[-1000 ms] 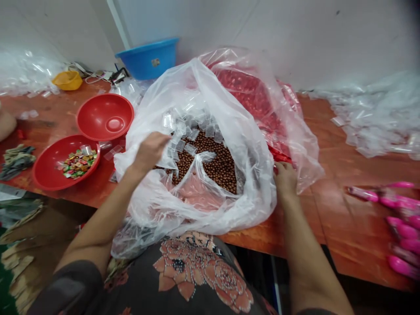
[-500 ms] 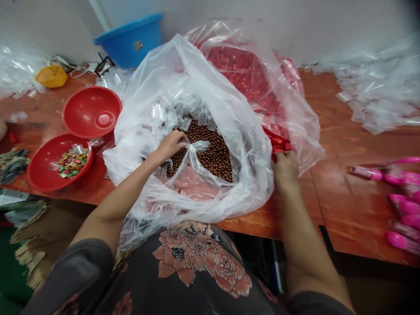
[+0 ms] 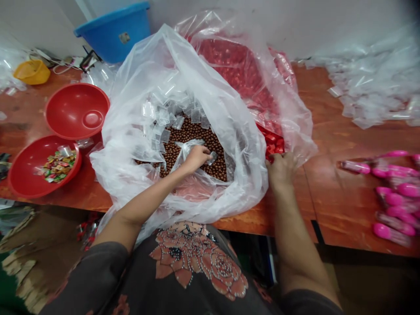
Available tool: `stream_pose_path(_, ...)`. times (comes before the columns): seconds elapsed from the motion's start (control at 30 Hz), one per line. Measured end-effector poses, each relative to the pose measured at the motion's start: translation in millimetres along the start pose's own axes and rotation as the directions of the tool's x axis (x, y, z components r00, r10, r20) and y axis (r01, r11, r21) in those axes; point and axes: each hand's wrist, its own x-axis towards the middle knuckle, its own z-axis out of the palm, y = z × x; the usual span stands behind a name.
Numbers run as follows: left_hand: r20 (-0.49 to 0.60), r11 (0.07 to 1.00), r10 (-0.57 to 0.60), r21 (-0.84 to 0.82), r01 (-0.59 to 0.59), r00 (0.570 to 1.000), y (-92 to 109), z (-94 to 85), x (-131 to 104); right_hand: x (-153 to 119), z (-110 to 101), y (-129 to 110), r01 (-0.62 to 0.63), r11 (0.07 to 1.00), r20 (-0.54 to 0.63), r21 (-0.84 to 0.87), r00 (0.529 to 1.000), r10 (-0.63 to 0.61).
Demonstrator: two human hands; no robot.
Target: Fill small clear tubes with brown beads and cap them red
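In the head view, my left hand (image 3: 197, 158) is over the brown balls (image 3: 193, 131) in a large clear plastic bag (image 3: 249, 175). Its fingers pinch a small clear plastic container (image 3: 213, 158), tilted above the balls. More small clear containers (image 3: 163, 114) lie heaped at the back of that bag. My right hand (image 3: 282, 168) is at the mouth of a second bag, its fingers bent against small red plastic pieces (image 3: 274, 142). What those fingers hold, if anything, is hidden.
Two red bowls stand at left: one upper bowl (image 3: 70, 105), one lower bowl (image 3: 21, 175) with colourful small wrapped pieces. Behind are a blue tub (image 3: 114, 37) and a yellow basket (image 3: 33, 72). Pink-capped tubes (image 3: 397, 205) and a pile of clear plastic pieces (image 3: 377, 83) lie at right.
My left hand has moved right across the balls, and a small clear container now shows in its fingers. My right hand stays by the red pieces. The whole view has shifted slightly.
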Motion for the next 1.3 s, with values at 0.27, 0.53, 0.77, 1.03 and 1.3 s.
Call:
stream_pose_path(0.27, -0.023, 0.963, -0.076, -0.262, 0.067, 0.997, -3, 13.4, -2, -6, 2, 2, -0.023, 0.996, -0.027, 0.086, 0.999, 0.026)
stream_pose_path(0.53, -0.037, 0.948, -0.025, -0.319, 0.012, 0.999, -5, 20.5, -1, -10, 6, 6, -0.175, 0.896, -0.104, 0.407, 0.966, 0.236)
stream_pose_path(0.77, 0.016, 0.865, -0.032, -0.500, 0.036, 0.999, -7, 19.9, 1, -16, -3, -12, -0.043, 0.515, -0.186, 0.856, 0.905, 0.384)
stream_pose_path(1.03, 0.044, 0.839, 0.141, -0.535, -0.096, 0.989, 18, -17.5, -50, -38, -52, -44, -0.042, 0.185, -0.003, 0.982, 0.971, 0.239)
stream_pose_path(1.3, 0.102, 0.802, 0.080, -0.598, -0.004, 0.992, 25, -37.6, -85, -62, -71, -106, -0.271, 0.037, 0.273, 0.962, 0.959, -0.079)
